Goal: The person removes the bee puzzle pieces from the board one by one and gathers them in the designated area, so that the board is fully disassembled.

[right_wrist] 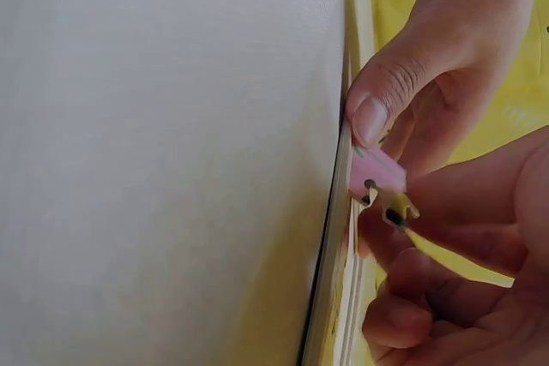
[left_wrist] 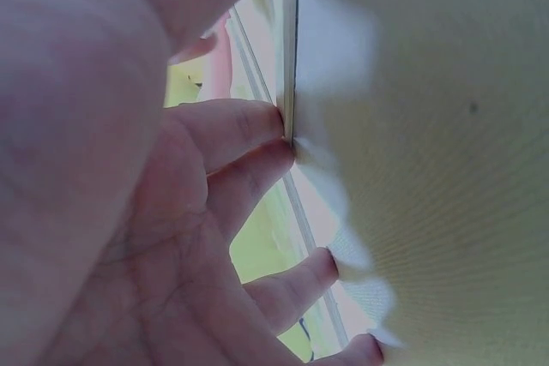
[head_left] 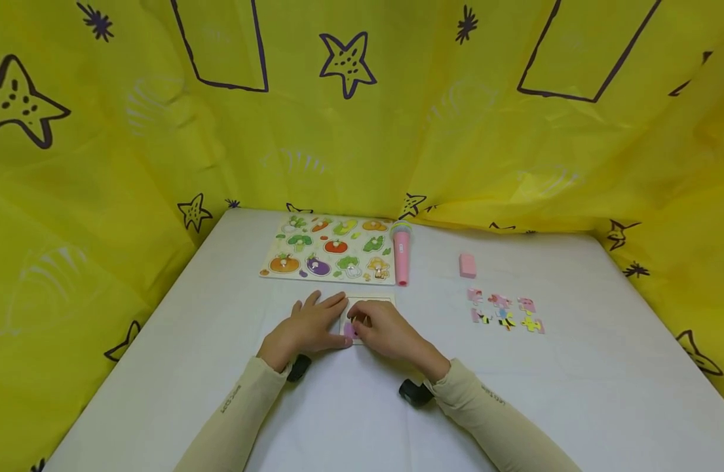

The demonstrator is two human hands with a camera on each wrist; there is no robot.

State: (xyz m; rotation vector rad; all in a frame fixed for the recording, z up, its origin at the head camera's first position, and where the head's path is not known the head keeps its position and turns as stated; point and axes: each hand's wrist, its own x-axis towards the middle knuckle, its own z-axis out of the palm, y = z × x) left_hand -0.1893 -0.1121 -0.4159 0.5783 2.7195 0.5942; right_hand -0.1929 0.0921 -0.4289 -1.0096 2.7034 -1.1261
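Observation:
A small wooden puzzle tray (head_left: pixel 387 297) lies on the table in front of the person. The left hand (head_left: pixel 311 328) is spread at its left side, fingertips against the edge. In the right wrist view the left thumb (right_wrist: pixel 377 109) presses by a pink puzzle piece (right_wrist: pixel 375 169) at the tray's near edge. The right hand (head_left: pixel 391 329) is over the tray. Its fingers pinch a small jigsaw piece with yellow and black on it (right_wrist: pixel 397 210), close beside the pink one. The right fingers hide much of the tray's inside.
Several loose jigsaw pieces (head_left: pixel 500 301) lie to the right, below a pink block (head_left: pixel 467 265). Behind the tray are a vegetable puzzle board (head_left: pixel 314 246) and a pink toy microphone (head_left: pixel 401 255). A yellow patterned curtain (head_left: pixel 350 131) borders the white table (head_left: pixel 515 406).

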